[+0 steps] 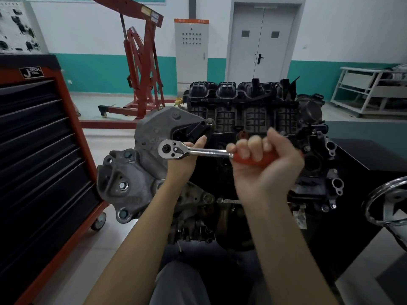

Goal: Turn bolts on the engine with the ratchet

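Two hands are on one tool as I view it through the head camera: a ratchet wrench [198, 151] held level in front of the engine [253, 133], which I take as my landmark. My right hand [264, 164] is clamped on the wrench's red handle, fingers curled fully round it, knuckles toward the engine's black intake manifold [240, 100]. My left hand [187, 159] sits under the chrome shank just behind the ratchet head, thumb raised along the far side. Its fingers are hidden beneath the tool, so I cannot tell whether they grip the wrench or merely support it. The ratchet head lies over the engine's left end, beside the grey cast mounting bracket [132, 172] bolted there. Whether a socket is fitted below the head is not visible.

Left of the engine stands a red and black tool cabinet [44, 150] on castors, drawers closed. Behind the engine, to its left, a red engine hoist [143, 69] stands on the floor, and directly behind it a grey electrical cabinet [191, 51] and a grey double door [262, 40]. Right of the engine I note a chrome handwheel [387, 203] and, further back, a white frame trolley [370, 89].
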`<state>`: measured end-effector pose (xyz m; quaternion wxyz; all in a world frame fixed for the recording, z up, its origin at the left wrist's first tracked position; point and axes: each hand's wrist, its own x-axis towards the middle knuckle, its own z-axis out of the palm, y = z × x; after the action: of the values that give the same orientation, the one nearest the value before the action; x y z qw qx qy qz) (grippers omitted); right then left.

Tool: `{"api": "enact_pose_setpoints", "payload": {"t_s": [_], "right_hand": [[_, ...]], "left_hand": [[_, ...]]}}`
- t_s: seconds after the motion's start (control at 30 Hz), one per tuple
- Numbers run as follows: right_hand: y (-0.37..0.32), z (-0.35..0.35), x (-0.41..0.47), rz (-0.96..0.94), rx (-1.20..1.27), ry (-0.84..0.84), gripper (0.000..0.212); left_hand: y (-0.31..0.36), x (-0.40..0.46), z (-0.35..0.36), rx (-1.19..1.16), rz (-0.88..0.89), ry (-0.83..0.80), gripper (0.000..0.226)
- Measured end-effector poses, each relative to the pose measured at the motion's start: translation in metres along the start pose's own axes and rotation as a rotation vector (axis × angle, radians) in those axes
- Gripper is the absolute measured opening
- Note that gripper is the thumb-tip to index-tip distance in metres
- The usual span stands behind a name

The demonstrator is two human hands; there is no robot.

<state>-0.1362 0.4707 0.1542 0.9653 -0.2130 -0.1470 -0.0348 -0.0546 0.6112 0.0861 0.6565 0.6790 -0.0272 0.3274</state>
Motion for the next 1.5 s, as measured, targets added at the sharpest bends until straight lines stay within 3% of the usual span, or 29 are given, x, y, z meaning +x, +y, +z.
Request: {"api": "enact_pose_setpoints", "payload": {"t_s": [0.1,0.17,0.27,0.43,0.63,0.8,0.93,1.07,1.2,1.27,1.5], "right_hand": [[-0.014,0.015,0.034,0.130,-0.117,-0.080,0.035],[-0.020,0.023,0.052,0.207,-0.196,-0.122,0.037],[-0.022,0.027,0.062,0.245,-0.221,-0.107,0.039],[-0.006,-0.004,0.010,0.043,-0.028,0.002,0.026],[0.024,-0.022,-0.038,-0.081,0.150,0.067,0.032],[-0.003,-0.008,-0.002,0.036,-0.013,-0.058,0.032],[-0.017,0.021,0.039,0.161,-0.193,-0.165,0.028],[-0.018,0.039,0.063,0.268,-0.279,-0.175,0.036],[-0.007,0.026,0.041,0.115,-0.127,-0.061,0.033],[0.004,0.011,0.015,0.017,-0.001,0.017,0.038],[0.026,-0.016,-0.038,-0.075,0.171,0.073,0.030]], "left_hand": [[-0.004,-0.004,-0.001,0.004,-0.076,0.020,0.038],[-0.003,-0.007,-0.005,0.075,-0.166,-0.067,0.028],[-0.003,-0.005,-0.008,0.027,-0.103,-0.164,0.036],[0.001,-0.004,-0.009,0.034,0.032,-0.137,0.053],[0.001,-0.001,0.000,0.013,0.047,-0.022,0.061],[-0.008,0.000,-0.007,0.023,0.077,-0.079,0.060],[-0.010,-0.004,-0.008,0.018,-0.049,-0.055,0.036],[-0.009,-0.005,-0.014,0.061,-0.115,-0.161,0.039],[-0.010,-0.003,-0.006,-0.038,-0.099,-0.048,0.031],[-0.008,0.000,-0.004,-0.043,-0.031,0.015,0.041],[0.003,-0.005,-0.002,-0.126,0.080,-0.013,0.052]]}}
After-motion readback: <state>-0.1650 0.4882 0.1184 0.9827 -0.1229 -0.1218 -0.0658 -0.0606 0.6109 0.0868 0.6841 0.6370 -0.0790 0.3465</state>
